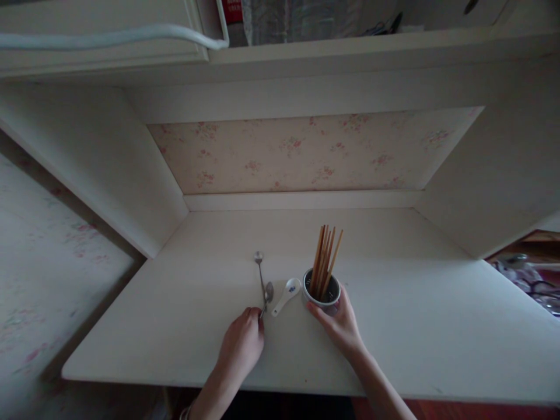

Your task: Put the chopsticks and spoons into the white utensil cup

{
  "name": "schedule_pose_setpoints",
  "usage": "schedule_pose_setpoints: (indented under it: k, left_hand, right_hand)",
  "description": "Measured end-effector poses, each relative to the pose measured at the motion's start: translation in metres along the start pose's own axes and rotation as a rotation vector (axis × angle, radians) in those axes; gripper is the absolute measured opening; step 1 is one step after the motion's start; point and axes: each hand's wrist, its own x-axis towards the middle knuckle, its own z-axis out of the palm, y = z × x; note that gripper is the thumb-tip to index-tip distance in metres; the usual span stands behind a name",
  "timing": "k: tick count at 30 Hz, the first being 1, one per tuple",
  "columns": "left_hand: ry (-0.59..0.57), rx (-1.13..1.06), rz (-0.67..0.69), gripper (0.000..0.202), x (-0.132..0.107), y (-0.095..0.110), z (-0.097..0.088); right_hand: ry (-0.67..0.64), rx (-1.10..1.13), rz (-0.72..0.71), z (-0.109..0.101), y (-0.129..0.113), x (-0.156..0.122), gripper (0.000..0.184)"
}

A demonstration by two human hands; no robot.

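My left hand (pixel 243 338) is closed on the handle end of a metal spoon (pixel 268 291), its bowl pointing away from me. Just beyond lies a long-handled metal spoon (pixel 260 270) on the white desk, its near end close to my fingers. Between my hands rests a white ceramic soup spoon (pixel 287 296) with a blue mark in its bowl. My right hand (pixel 339 326) wraps round the near right side of a grey cup (pixel 308 296). Several wooden chopsticks (pixel 324 259) stand in that cup, leaning to the right. The cup's base is partly hidden by my hand.
Side panels (pixel 100 169) and a floral-papered back wall (pixel 297 154) enclose the white desk (pixel 394 326). Overhead runs a shelf (pixel 350 52), with a white rail (pixel 109 38) at upper left. Cluttered items (pixel 531 286) show beyond the right edge.
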Motion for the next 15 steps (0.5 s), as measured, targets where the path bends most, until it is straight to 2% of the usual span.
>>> schedule_pose_setpoints:
  k: [5, 8, 11, 15]
  left_hand:
    - [-0.008, -0.242, -0.061, 0.020, 0.002, -0.014, -0.011]
    - [0.008, -0.491, -0.074, 0.023, 0.003, -0.018, -0.019]
    - [0.066, -0.660, -0.066, 0.035, 0.003, -0.011, -0.028]
    - [0.224, -0.677, 0.001, 0.036, 0.006, 0.009, -0.040]
  right_hand:
    - [0.018, 0.003, -0.003, 0.001, 0.001, 0.000, 0.073]
    - [0.023, 0.004, 0.003, 0.001, 0.002, 0.000, 0.074]
    - [0.024, 0.001, 0.010, 0.001, 0.002, 0.000, 0.074]
    - [0.013, 0.007, 0.017, 0.002, 0.002, 0.000, 0.075]
